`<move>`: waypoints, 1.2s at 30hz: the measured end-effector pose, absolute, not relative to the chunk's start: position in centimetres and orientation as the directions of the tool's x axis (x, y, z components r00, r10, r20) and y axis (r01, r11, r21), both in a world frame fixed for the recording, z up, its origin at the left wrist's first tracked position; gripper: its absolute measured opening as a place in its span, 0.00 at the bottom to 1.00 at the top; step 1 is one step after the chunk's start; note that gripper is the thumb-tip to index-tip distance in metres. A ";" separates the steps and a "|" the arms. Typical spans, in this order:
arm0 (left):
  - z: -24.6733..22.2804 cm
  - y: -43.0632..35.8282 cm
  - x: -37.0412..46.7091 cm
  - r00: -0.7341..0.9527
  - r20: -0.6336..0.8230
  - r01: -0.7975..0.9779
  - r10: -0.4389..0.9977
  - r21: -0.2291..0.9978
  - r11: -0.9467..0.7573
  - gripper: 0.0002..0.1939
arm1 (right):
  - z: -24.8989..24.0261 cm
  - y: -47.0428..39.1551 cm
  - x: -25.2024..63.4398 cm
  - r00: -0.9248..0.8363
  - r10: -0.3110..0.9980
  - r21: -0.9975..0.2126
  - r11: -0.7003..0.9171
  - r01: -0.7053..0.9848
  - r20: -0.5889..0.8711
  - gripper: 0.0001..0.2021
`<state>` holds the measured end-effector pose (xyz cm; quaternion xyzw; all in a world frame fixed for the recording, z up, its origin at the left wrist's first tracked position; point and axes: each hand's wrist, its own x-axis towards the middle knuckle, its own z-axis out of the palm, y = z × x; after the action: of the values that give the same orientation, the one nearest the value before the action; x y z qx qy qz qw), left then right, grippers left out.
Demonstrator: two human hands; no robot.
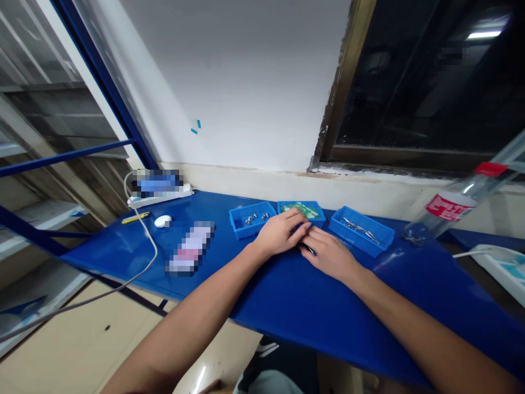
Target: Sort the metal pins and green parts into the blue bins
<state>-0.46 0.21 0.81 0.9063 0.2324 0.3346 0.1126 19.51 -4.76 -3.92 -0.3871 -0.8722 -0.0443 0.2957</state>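
Note:
My left hand (282,232) and my right hand (329,253) meet over the blue table (295,298), their fingers curled together. A small dark piece (310,250) shows under the fingers of my right hand; most of it is hidden, so I cannot tell its kind. Just behind the hands stands a blue bin (321,220) with green and clear plastic packets (304,210). To the left, another blue bin (245,232) contains small metal parts (251,220). A third blue bin (363,244), on the right, has thin metal rods (361,230) in it.
A phone-like, pixelated thing (191,247), a white rounded object (163,221) and a yellow cutter (136,218) lie on the left. A power strip (162,196) trails a cable (152,241) over the edge. A plastic bottle (449,208) with a red cap stands right.

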 end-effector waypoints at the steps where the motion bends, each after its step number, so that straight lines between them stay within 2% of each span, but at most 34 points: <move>1: 0.8 0.2 -0.5 0.671 0.551 0.350 0.497 0.356 -0.867 0.16 | -4.0 -4.7 19.6 -0.530 0.652 -0.142 0.693 0.707 0.542 0.11; 8: 0.8 0.4 -0.5 0.680 0.531 0.364 0.506 0.355 -0.861 0.15 | -4.3 -4.5 19.9 -0.486 0.680 -0.176 0.663 0.728 0.549 0.11; 19: 1.0 0.5 -0.6 0.670 0.522 0.408 0.527 0.334 -0.850 0.17 | -4.0 -4.4 19.7 -0.486 0.695 -0.140 0.637 0.758 0.529 0.10; 22: 1.4 0.8 -0.9 0.618 0.546 0.414 0.565 0.385 -0.825 0.16 | -3.6 -4.4 19.6 -0.474 0.688 -0.153 0.641 0.752 0.550 0.10; 27: 2.0 1.0 -1.2 0.449 0.504 0.407 0.738 0.620 -0.671 0.19 | -3.0 -4.6 19.5 -0.317 0.718 -0.332 0.605 0.724 0.619 0.09; 30: 2.1 0.8 -1.1 0.402 0.443 0.391 0.801 0.708 -0.588 0.21 | -2.8 -4.7 19.4 -0.164 0.764 -0.482 0.542 0.689 0.625 0.11; 33: 2.0 0.7 -1.1 0.411 0.422 0.407 0.808 0.708 -0.577 0.24 | -2.6 -4.8 19.4 0.009 0.802 -0.638 0.467 0.612 0.597 0.13; 36: 2.1 0.5 -1.0 0.505 0.415 0.405 0.757 0.660 -0.633 0.25 | -2.6 -4.8 19.3 0.114 0.798 -0.712 0.452 0.538 0.592 0.13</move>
<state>-0.97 0.54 2.08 0.8313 0.3495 0.3539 0.2481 19.32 -4.77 -2.64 -0.5098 -0.6549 0.1193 0.5449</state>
